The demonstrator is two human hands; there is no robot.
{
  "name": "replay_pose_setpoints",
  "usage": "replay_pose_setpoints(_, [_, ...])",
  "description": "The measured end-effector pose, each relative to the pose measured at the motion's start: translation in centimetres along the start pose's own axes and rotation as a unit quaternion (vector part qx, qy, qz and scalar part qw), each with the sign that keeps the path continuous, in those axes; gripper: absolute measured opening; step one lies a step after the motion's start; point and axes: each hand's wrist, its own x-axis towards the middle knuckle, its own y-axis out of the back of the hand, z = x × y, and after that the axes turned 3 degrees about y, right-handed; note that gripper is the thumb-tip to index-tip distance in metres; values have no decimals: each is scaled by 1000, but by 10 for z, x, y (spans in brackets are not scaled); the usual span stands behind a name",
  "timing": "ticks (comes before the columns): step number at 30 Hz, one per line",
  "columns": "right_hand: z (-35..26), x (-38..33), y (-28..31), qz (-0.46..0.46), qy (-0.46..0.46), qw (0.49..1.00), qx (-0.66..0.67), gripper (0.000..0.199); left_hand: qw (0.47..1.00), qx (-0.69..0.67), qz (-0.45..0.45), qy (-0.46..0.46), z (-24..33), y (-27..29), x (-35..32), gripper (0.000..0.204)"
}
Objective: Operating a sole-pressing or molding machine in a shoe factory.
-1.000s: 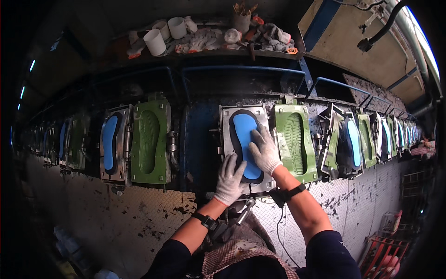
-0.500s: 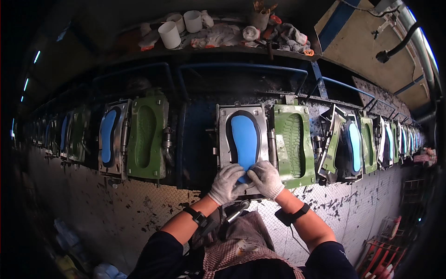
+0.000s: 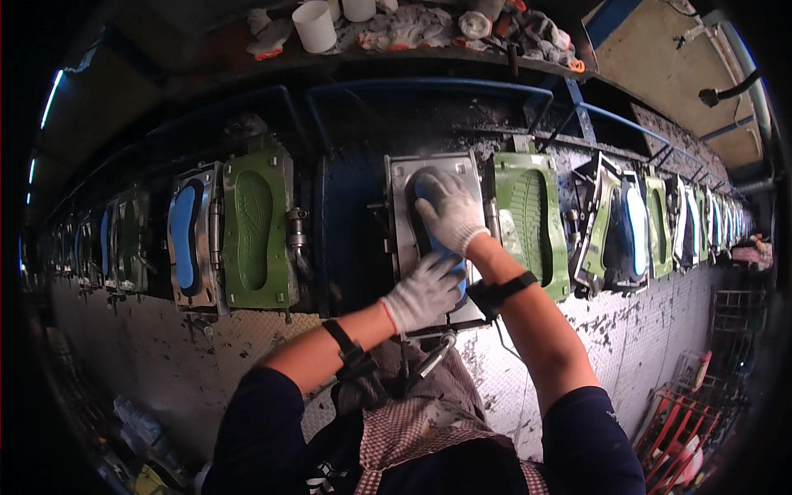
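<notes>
In front of me, a blue insole-shaped piece (image 3: 441, 248) lies on a dark sole form in a metal mould plate (image 3: 403, 239). My right hand (image 3: 450, 211), in a pale knitted glove, rests flat over the upper part of the blue piece, fingers extended. Lower down, my left hand (image 3: 423, 294), gloved alike, touches its near end with fingers spread. Between the hands a strip of blue shows; the rest is covered. Hinged to the plate's right side is a green mould half (image 3: 528, 216) with a ridged sole-shaped hollow.
Another green mould half (image 3: 257, 227) stands to the left, beside a plate carrying a blue piece (image 3: 185, 235). More such moulds run off both ways. Blue rails (image 3: 429, 84) cross behind them. A shelf at the back holds white cups (image 3: 314, 26) and gloves (image 3: 404, 29). A red rack (image 3: 672, 433) stands lower right.
My right hand has moved from the near end of the blue piece up onto its far part. My left hand has opened out and stays near the lower end. The view has shifted slightly.
</notes>
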Motion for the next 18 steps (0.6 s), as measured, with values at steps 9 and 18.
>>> replay_pose_setpoints(9, [-67, -258, 16, -223, -550, 350, 724, 35, 962, -90, -257, -31, -31, -1, 31, 75])
replay_pose_setpoints(18, [-25, -203, 30, -591, -112, 787, 135, 41, 980, -79, -184, 6, -34, 2, 26, 76])
